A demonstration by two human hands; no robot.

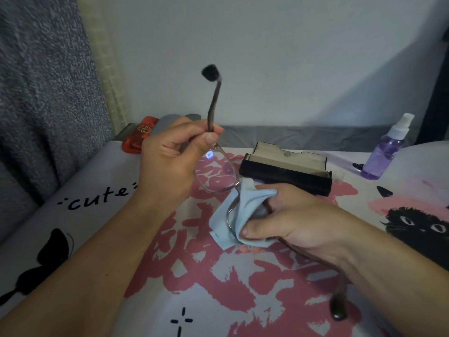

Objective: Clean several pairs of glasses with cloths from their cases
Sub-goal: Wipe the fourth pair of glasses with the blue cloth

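A pair of thin-rimmed glasses [216,173] with brown temples is held above the table. My left hand [170,156] pinches one temple near its hinge, so that temple sticks upward. My right hand [286,217] grips a light blue cloth [243,215] folded around the other lens, thumb and fingers pressing it from both sides. That lens is mostly hidden by the cloth. The second temple runs under my right wrist toward the lower right. An open black glasses case [286,171] with a beige lining lies just behind my right hand.
A purple spray bottle [386,152] stands at the right rear. A red case [138,137] and a grey one [167,120] lie at the back left, partly behind my left hand. The surface is a printed sheet [218,276] with pink shapes and black cats. A wall rises behind.
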